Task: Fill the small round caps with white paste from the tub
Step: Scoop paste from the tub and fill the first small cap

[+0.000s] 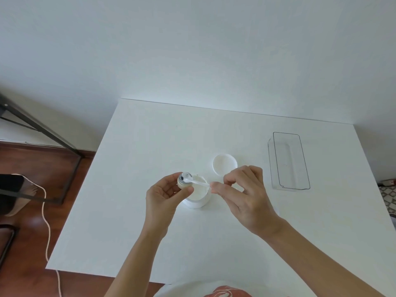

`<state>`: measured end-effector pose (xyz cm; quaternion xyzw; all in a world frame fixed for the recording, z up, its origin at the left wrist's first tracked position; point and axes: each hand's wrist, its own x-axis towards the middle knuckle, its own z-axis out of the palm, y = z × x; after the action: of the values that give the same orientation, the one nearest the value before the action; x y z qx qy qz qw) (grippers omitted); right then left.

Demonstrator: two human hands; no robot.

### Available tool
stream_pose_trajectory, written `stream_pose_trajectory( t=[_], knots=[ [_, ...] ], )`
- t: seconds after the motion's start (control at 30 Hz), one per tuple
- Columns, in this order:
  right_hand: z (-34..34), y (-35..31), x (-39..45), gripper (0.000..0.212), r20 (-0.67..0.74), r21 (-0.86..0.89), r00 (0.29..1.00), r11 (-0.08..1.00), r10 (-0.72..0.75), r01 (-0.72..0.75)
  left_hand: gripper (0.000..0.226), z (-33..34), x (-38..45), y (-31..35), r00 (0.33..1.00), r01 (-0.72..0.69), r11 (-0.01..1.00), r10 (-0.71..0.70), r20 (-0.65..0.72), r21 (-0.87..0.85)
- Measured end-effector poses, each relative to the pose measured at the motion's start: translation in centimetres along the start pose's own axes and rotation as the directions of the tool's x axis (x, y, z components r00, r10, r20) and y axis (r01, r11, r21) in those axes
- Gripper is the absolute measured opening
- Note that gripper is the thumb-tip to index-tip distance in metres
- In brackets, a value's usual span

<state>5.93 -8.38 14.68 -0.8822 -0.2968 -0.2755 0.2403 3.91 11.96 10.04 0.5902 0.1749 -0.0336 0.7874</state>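
Home room: white desk [150,211] against plain white wall [192,50], reddish wood floor [25,243] left, dark metal furniture frame [42,127], loose cord [46,232] on floor.

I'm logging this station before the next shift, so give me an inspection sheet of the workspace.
Surface: white table, no spills seen.
Job's things: open tub of white paste; small cap held over it; white spatula tip at the cap; tub lid lying behind.
Clutter: clear plastic bin, empty, at right.
Grippers: left hand grips the cap; right hand pinches the spatula.
Cables: white cord on the floor, at left.
Surroundings: wooden floor, dark metal frame, white wall.
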Motion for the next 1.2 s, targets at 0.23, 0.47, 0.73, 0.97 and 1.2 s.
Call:
stream_pose_trajectory(
  t=[0.23,0.47,0.73,0.97,1.2],
  knots=[
    [-0.2,-0.3,0.4,0.005,-0.038,0.252,0.919,0.894,0.391,-0.37,0.037,-0.3,0.0,0.0,1.0,-0.003,1.0,0.003,-0.01,0.016],
    [2.7,0.9,0.7,0.007,0.254,0.129,0.756,0.754,0.603,-0.644,0.039,-0.9,-0.1,-0.2,1.0,-0.002,0.999,0.003,-0.027,0.032],
    [8.6,0.7,1.1,0.016,0.503,-0.212,0.776,0.925,0.38,-0.316,0.038,-1.6,-0.3,0.1,0.999,-0.016,1.0,0.017,-0.045,0.021],
    [9.7,0.7,1.4,0.015,0.654,-0.214,0.643,0.913,0.398,-0.348,0.038,-2.1,-0.4,0.2,0.998,-0.022,0.999,0.025,-0.06,0.041],
    [7.3,1.9,1.9,0.016,0.661,-0.171,0.503,0.765,0.557,-0.621,0.038,-2.1,-0.3,0.2,0.998,-0.021,0.999,0.023,-0.056,0.04]
  ],
)
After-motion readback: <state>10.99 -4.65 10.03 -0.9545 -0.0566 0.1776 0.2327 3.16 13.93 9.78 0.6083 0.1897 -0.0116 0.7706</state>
